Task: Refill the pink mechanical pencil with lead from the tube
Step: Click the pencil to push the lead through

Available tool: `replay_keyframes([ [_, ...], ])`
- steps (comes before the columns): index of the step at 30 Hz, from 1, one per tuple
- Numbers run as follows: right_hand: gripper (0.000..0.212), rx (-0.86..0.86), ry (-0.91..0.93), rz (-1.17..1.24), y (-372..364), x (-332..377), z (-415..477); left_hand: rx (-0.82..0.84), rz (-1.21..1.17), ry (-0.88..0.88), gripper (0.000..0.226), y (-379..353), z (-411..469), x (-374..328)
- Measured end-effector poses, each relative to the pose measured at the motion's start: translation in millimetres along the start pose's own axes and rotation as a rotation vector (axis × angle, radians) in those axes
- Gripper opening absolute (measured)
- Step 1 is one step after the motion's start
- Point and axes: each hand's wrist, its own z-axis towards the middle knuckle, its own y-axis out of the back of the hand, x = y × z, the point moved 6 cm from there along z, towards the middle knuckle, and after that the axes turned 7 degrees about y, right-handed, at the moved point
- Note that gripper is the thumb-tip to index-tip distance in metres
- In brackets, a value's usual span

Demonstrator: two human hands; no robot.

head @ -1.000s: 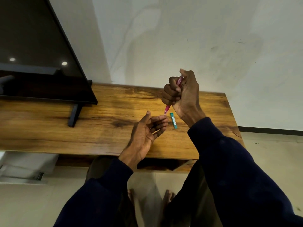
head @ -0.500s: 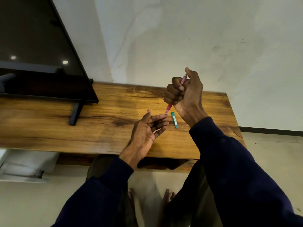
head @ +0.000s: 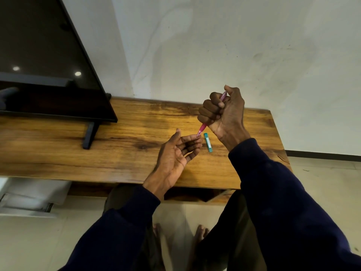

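Observation:
My right hand (head: 224, 112) is closed in a fist around the pink mechanical pencil (head: 202, 128), thumb on its top end, tip pointing down and left. The pencil's tip touches the fingertips of my left hand (head: 175, 155), which is held palm up with fingers apart and nothing in it. The teal lead tube (head: 208, 142) lies flat on the wooden table (head: 117, 153), just right of my left fingertips and below my right hand. Whether any lead shows at the tip is too small to tell.
A dark TV screen (head: 45, 65) on a black stand (head: 88, 135) occupies the table's left part. A white wall rises behind the table. The table's right edge is near my right forearm. My bare feet (head: 199, 231) show on the tiled floor below.
My right hand has tilted slightly with the pencil, and the tip has come down onto my left fingertips. The lead tube has stayed where it was.

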Motion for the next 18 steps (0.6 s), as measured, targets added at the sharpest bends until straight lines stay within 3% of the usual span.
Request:
replay_keyframes([
  [18,0.055,0.045,-0.020,0.044,-1.6,1.2,0.9,-0.015,0.011,0.005,0.049,0.5,-0.4,-0.4],
])
